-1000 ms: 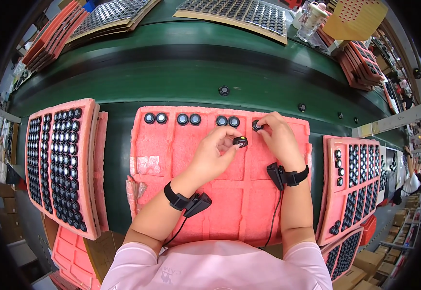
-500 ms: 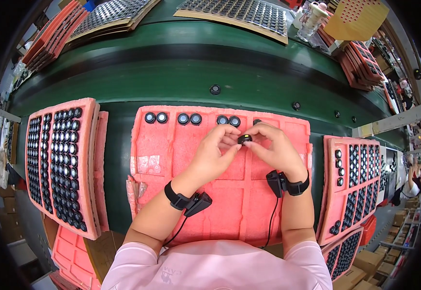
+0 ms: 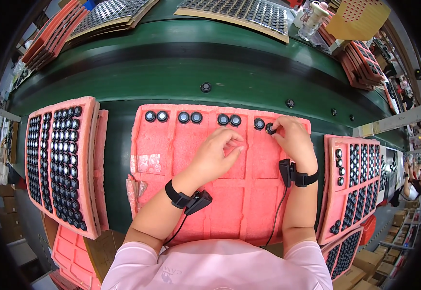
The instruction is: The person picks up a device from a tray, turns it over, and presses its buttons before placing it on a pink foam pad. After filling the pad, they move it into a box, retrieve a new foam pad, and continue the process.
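Observation:
A pink foam tray (image 3: 208, 203) lies in front of me. Along its far edge sit small round black parts with grey tops, in pairs, such as this round black part (image 3: 184, 117). My right hand (image 3: 292, 139) pinches another round black part (image 3: 270, 128) at the tray's far right, beside a matching one (image 3: 259, 123). Over the middle of the tray hovers my left hand (image 3: 218, 153), holding nothing, its thumb and fingers loosely curled and apart. Each wrist wears a black strap with a small cabled device.
Beyond the tray runs a green conveyor belt (image 3: 147, 72) carrying a few loose round parts (image 3: 205, 87). Filled pink trays stand at the left (image 3: 61, 166) and the right (image 3: 350, 188). Cardboard sheets of parts (image 3: 234, 17) lie across the belt; a metal bar (image 3: 394, 118) juts in at right.
My right hand has moved right with the round part, from between both hands to the tray's far right. My left hand has let go of it. The loose belt parts have shifted left.

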`<move>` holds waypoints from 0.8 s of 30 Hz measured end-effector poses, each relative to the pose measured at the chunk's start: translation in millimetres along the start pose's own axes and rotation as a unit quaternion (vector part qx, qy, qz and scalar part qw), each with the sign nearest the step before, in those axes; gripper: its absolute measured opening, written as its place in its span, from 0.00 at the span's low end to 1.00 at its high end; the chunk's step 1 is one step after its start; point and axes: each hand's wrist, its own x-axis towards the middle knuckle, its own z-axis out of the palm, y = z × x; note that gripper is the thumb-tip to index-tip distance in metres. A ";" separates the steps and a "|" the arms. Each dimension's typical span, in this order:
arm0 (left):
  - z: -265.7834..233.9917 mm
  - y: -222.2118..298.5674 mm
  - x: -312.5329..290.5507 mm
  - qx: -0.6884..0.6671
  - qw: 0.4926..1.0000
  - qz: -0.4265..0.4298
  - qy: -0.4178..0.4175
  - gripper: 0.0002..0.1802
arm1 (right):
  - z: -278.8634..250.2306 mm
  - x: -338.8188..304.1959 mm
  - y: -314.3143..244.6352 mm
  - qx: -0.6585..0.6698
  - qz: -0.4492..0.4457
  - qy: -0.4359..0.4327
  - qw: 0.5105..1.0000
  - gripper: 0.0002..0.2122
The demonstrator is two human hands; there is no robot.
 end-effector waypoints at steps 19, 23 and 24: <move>0.4 2.9 0.9 0.006 1.000 0.016 -0.004 0.08 | 6.2 46.8 38.2 0.064 0.053 0.101 0.991 0.11; -3.4 -0.6 2.5 -0.005 0.999 0.036 0.010 0.08 | 11.7 75.9 49.6 -0.007 0.030 0.018 0.999 0.12; -5.9 -2.1 3.9 -0.031 0.999 0.026 0.018 0.08 | 11.4 79.5 48.2 -0.031 0.032 -0.023 0.999 0.13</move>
